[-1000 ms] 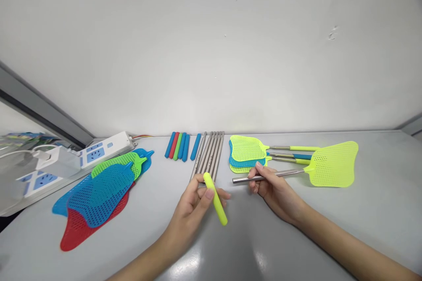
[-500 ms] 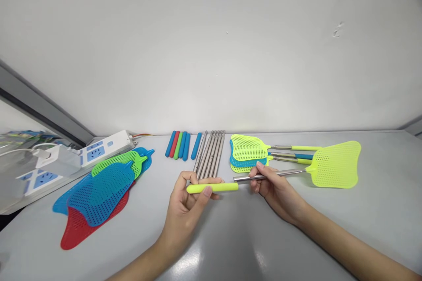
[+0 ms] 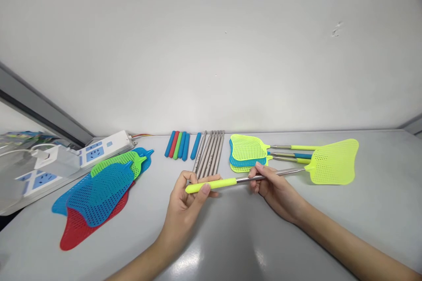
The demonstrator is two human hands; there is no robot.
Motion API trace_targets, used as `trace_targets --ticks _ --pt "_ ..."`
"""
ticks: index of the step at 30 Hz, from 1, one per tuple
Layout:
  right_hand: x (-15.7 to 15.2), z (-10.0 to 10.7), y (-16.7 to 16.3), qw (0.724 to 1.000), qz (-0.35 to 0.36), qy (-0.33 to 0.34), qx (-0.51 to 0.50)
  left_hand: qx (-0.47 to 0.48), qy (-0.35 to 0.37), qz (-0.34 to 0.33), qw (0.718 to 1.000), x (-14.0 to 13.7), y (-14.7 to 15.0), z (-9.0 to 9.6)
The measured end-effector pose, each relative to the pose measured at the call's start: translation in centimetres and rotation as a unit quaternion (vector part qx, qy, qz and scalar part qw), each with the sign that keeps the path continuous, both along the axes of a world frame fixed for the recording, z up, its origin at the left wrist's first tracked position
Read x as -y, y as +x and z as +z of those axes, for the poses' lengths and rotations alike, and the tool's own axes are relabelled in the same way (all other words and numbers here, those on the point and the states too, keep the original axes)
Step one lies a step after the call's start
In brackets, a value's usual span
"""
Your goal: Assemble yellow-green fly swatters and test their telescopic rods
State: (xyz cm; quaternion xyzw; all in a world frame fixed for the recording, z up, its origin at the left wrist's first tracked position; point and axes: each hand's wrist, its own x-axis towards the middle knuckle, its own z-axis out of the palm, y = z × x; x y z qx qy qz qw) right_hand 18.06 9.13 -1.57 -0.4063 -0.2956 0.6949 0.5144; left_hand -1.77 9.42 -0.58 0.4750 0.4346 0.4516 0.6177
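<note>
1. Grey tabletop (image 3: pixel 237 250) noted, pale wall (image 3: pixel 211 61) behind.
2. At my 6 o'clock, yellow sleeve (image 3: pixel 219 184) now lines up and meets the steel rod (image 3: pixel 243 179); half a second ago, misaligned. I judge fitting begun.
3. Left hand (image 3: pixel 186 204): fingers pinching the sleeve. Right hand (image 3: pixel 277 191): fingers gripping the rod.
4. From the sleeve: yellow net (image 3: pixel 332 162), 3 o'clock; bare rods (image 3: pixel 212 153), 12; loose nets (image 3: pixel 99 195), 9.
</note>
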Motion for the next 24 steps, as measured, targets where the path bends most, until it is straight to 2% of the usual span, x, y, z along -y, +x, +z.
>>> trace_targets --ticks 6,10,16,20,24 --pt "0.01 -0.03 0.16 1.0 0.009 0.006 -0.009 -0.013 -0.017 -0.05 0.999 0.1 0.14 0.19" --pt "0.09 -0.03 0.1 0.999 0.026 0.028 0.011 -0.037 0.013 -0.087 0.995 0.06 0.2 0.18" --pt "0.39 -0.23 -0.24 0.991 0.068 0.084 0.076 -0.102 0.061 -0.19 0.975 0.46 0.06 -0.55" --pt "0.53 -0.63 -0.32 0.977 0.108 0.128 0.135 -0.168 0.142 -0.239 0.946 0.72 0.06 -0.57" --pt "0.49 -0.88 -0.25 0.975 0.111 0.135 0.14 -0.205 0.22 -0.258 0.918 0.47 0.15 -0.35"
